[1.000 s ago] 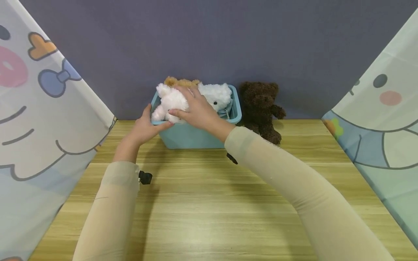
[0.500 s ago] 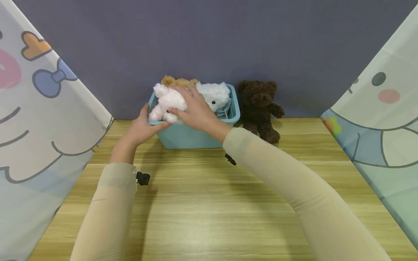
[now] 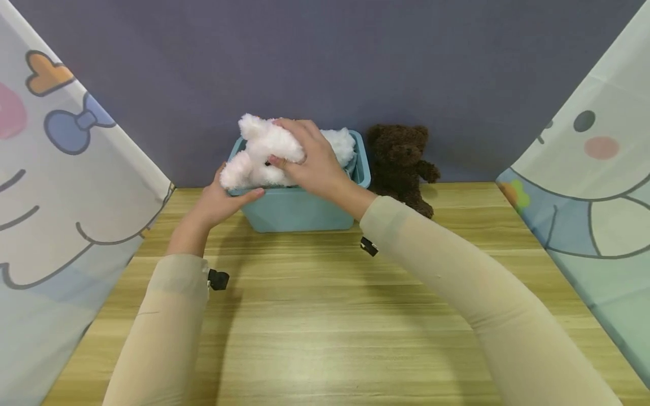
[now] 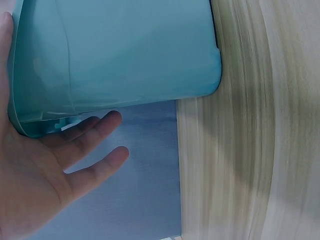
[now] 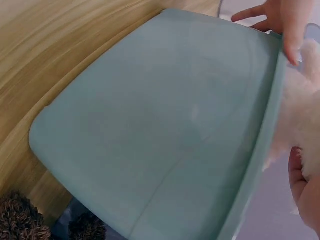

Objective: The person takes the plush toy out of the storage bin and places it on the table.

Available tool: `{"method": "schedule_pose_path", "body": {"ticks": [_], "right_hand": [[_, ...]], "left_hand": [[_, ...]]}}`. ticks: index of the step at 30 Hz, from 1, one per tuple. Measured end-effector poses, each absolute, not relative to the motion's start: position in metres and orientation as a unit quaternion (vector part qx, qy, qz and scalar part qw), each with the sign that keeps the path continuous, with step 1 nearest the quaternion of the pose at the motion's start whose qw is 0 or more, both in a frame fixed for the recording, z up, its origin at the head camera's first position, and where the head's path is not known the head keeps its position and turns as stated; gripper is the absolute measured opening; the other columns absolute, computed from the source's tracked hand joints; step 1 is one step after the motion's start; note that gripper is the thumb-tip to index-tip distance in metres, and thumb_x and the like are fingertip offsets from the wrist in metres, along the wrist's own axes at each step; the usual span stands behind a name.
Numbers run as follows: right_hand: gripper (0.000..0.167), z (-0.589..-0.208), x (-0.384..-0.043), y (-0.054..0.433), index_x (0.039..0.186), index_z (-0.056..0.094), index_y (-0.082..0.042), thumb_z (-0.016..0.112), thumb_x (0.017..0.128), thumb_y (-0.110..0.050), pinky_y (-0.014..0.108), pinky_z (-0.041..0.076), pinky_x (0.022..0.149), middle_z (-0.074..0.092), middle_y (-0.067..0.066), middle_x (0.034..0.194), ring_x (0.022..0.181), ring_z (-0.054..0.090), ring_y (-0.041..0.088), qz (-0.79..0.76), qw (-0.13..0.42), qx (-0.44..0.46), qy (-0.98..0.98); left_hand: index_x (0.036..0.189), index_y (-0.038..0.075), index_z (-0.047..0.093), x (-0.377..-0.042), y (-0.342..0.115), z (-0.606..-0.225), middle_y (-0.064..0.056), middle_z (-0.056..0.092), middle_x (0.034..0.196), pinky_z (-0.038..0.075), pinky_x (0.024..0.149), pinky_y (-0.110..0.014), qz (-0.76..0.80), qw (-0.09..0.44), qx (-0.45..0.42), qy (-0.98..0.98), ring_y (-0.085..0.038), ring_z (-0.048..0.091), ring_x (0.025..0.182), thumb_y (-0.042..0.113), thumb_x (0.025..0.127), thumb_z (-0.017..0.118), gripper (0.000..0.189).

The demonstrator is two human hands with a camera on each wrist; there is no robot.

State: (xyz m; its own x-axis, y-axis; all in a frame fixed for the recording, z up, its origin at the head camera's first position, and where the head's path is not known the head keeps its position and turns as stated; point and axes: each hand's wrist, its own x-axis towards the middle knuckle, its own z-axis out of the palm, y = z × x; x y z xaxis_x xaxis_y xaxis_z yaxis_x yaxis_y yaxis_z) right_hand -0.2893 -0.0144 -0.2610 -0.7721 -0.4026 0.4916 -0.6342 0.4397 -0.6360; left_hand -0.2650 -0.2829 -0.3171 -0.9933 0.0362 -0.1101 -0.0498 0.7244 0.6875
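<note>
While our left hand (image 3: 215, 202), fingers relaxed, touches the near left corner of the blue bin (image 3: 299, 212), our right hand (image 3: 316, 162) grips a white plush toy (image 3: 271, 142) over its left end; we seem mid-transfer, next needing the bin steady.

Both arms (image 3: 157, 327) stretch forward, right grip (image 3: 317, 163) curled.

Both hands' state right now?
Left hand: open, touching the blue bin at its rim.
Right hand: closed, holding the white plush toy.
</note>
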Motion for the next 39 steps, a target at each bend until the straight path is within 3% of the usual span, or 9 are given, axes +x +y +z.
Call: {"method": "schedule_pose_path", "body": {"ticks": [3,8,14,21,27,32,39], "right_hand": [[0.067,-0.255,-0.286,-0.007,0.157,0.051,-0.031,0.078,0.098,-0.046,0.035,0.046,0.114,0.050,-0.003,0.154,0.139,0.052,0.013,0.460,0.153,0.308,-0.818],[0.067,-0.242,-0.280,0.010,0.156,0.053,-0.026,0.080,0.097,-0.038,0.031,0.052,0.103,0.053,0.000,0.151,0.129,0.057,0.014,0.508,0.191,0.293,-0.787],[0.065,-0.230,-0.278,0.041,0.156,0.052,-0.023,0.080,0.098,-0.031,0.030,0.055,0.092,0.055,0.001,0.145,0.118,0.057,0.012,0.544,0.201,0.291,-0.761],[0.061,-0.234,-0.279,0.073,0.157,0.050,-0.013,0.074,0.101,-0.016,0.034,0.056,0.087,0.053,0.011,0.145,0.114,0.058,0.017,0.574,0.222,0.312,-0.724],[0.060,-0.237,-0.278,0.087,0.157,0.048,-0.013,0.072,0.102,-0.011,0.034,0.057,0.089,0.055,0.007,0.141,0.114,0.060,0.019,0.602,0.225,0.305,-0.703],[0.059,-0.239,-0.279,0.100,0.155,0.049,-0.007,0.072,0.100,-0.006,0.031,0.056,0.088,0.058,0.004,0.135,0.112,0.061,0.021,0.603,0.263,0.328,-0.678],[0.059,-0.239,-0.277,0.118,0.154,0.049,-0.006,0.074,0.101,-0.017,0.028,0.057,0.088,0.059,-0.001,0.134,0.112,0.061,0.021,0.609,0.289,0.343,-0.654]], "left_hand": [[0.169,0.024,-0.024,-0.264,-0.283,-0.317,-0.021,0.004,0.180,0.023,0.126,-0.075,0.366,0.059,-0.013,0.929,-0.051,0.014,0.164,0.083,0.085,0.068,0.138],[0.166,0.026,-0.030,-0.262,-0.279,-0.314,-0.020,-0.009,0.179,0.023,0.124,-0.078,0.344,0.075,-0.029,0.936,-0.055,0.009,0.163,0.091,0.081,0.062,0.141],[0.164,0.027,-0.033,-0.260,-0.277,-0.313,-0.019,-0.014,0.179,0.023,0.123,-0.079,0.339,0.086,-0.039,0.936,-0.056,0.008,0.163,0.093,0.080,0.061,0.142],[0.165,0.028,-0.031,-0.262,-0.278,-0.314,-0.022,-0.008,0.179,0.025,0.121,-0.080,0.343,0.084,-0.035,0.935,-0.057,0.010,0.162,0.092,0.080,0.061,0.141],[0.166,0.027,-0.030,-0.261,-0.278,-0.315,-0.023,-0.008,0.179,0.025,0.122,-0.080,0.343,0.081,-0.036,0.935,-0.057,0.010,0.162,0.092,0.081,0.061,0.140],[0.166,0.026,-0.030,-0.260,-0.278,-0.315,-0.022,-0.008,0.179,0.024,0.123,-0.079,0.343,0.079,-0.033,0.935,-0.057,0.010,0.162,0.091,0.082,0.061,0.140],[0.166,0.026,-0.029,-0.260,-0.277,-0.316,-0.023,-0.006,0.179,0.025,0.123,-0.079,0.344,0.077,-0.033,0.935,-0.056,0.011,0.162,0.090,0.083,0.061,0.139]]}}
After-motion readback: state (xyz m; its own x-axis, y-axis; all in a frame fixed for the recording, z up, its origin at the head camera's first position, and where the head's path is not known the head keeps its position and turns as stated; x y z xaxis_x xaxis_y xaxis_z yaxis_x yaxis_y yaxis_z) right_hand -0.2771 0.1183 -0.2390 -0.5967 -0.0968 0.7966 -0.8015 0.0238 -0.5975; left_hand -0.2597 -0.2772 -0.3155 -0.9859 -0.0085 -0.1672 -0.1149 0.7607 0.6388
